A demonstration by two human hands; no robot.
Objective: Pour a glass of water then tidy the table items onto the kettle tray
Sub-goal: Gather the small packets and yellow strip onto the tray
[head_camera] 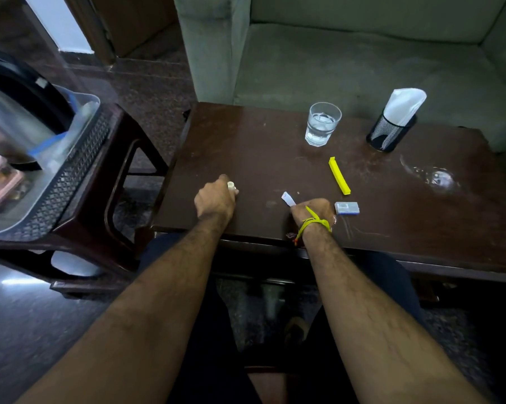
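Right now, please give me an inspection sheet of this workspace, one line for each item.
Surface: dark wooden table, scuffed, with a wet patch at right.
Job's things: glass holds water; yellow clip and small grey box lie loose; kettle tray stands on a stool at left.
Clutter: mesh cup with white napkin.
Hands: left hand closed on a small pale item; right hand closed on a white sachet.
Cables: nothing seen.
Surroundings: grey sofa behind the table.
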